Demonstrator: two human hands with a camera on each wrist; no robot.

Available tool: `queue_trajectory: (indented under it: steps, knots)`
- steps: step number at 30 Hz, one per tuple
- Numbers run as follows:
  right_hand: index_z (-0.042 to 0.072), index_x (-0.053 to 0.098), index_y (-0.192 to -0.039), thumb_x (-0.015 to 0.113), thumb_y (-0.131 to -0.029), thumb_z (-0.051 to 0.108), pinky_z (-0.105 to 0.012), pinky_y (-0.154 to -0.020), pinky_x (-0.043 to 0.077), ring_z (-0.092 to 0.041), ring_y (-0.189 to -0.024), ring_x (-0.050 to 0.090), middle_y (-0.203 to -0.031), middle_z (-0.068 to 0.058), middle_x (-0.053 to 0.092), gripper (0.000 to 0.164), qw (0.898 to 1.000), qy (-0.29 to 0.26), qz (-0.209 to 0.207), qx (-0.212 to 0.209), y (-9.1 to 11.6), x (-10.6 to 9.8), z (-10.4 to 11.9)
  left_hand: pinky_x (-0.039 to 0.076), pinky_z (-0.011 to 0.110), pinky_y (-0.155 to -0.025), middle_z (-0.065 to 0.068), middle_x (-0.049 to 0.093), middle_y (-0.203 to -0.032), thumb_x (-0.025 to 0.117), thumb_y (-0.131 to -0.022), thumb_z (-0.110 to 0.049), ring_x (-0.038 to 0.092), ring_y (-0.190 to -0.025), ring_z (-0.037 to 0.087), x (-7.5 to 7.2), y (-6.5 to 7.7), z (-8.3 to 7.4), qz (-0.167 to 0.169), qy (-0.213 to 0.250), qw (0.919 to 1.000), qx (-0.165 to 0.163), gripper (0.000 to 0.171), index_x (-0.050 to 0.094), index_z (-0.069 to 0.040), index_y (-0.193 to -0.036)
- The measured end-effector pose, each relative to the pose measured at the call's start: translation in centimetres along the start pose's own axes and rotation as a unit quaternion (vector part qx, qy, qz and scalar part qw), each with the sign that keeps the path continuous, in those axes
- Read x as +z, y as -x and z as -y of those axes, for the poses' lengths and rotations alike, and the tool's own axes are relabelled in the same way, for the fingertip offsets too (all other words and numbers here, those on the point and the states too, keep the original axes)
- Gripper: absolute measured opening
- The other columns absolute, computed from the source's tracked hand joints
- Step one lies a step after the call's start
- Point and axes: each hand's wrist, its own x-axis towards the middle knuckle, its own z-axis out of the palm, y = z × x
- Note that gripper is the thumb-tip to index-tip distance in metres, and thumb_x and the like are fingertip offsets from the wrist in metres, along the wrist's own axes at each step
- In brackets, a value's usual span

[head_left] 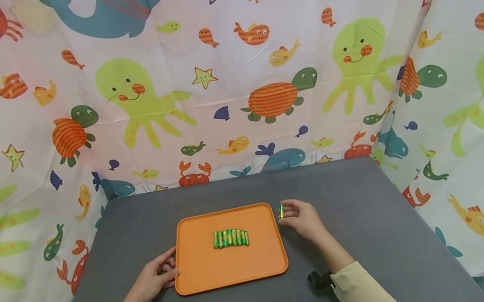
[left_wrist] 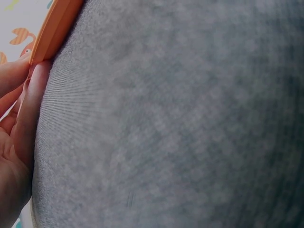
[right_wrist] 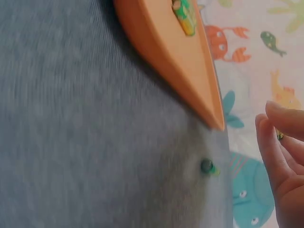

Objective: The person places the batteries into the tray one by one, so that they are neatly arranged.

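Note:
An orange tray (head_left: 231, 268) lies on the grey table, with several green-and-gold batteries (head_left: 230, 238) in a row inside it. At the tray's left edge my left hand (head_left: 151, 280) grips the rim; in the left wrist view its fingertips (left_wrist: 40, 73) meet the orange rim (left_wrist: 59, 31). Just past the right edge, my right hand (head_left: 302, 219) pinches a green battery (head_left: 281, 211) between thumb and index finger. The right wrist view has this hand (right_wrist: 289, 161) at its right side, the held battery mostly hidden by the fingers.
In the right wrist view a small green item (right_wrist: 209, 166) with a dark end is on the table, past the tray's corner. Grey cloth covers the table (head_left: 341, 184). A curtain (head_left: 229, 122) printed with sea animals hangs behind it and along both sides.

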Motion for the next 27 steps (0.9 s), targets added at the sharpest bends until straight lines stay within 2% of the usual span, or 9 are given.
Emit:
queue_trajectory:
  steps: [10,20,27]
  knots:
    - [0.004,0.067,-0.128,0.080,-0.083,0.002,-0.033,-0.077,0.060,-0.019,-0.093,0.071,-0.110,-0.010,0.072,0.047,1.000,0.002,0.029,-0.009,0.6,2.3,1.5,0.060,0.034,-0.074,0.015,0.051,-0.116,0.074,-0.093,-0.018,0.058,-0.092,0.021,0.0,0.1,-0.3,0.004,-0.001,1.0000,0.007,0.073,0.038,-0.013,-0.157]
    - [0.005,0.067,-0.127,0.083,-0.081,0.004,-0.033,-0.078,0.059,-0.025,-0.101,0.069,-0.112,-0.007,0.070,0.049,0.998,0.032,0.050,-0.030,0.5,4.4,1.6,0.060,0.034,-0.074,0.015,0.051,-0.115,0.074,-0.093,-0.017,0.057,-0.092,0.022,-0.1,0.0,-0.4,0.000,-0.002,1.0000,0.003,0.073,0.038,-0.013,-0.156]
    - [0.003,0.067,-0.125,0.083,-0.081,0.004,-0.036,-0.081,0.058,-0.025,-0.097,0.069,-0.107,-0.008,0.069,0.047,0.995,0.044,0.080,-0.033,0.3,5.5,1.5,0.060,0.034,-0.074,0.015,0.051,-0.116,0.074,-0.093,-0.021,0.057,-0.093,0.021,-0.1,-0.1,0.0,0.005,-0.007,1.0000,0.000,0.074,0.038,-0.014,-0.157]
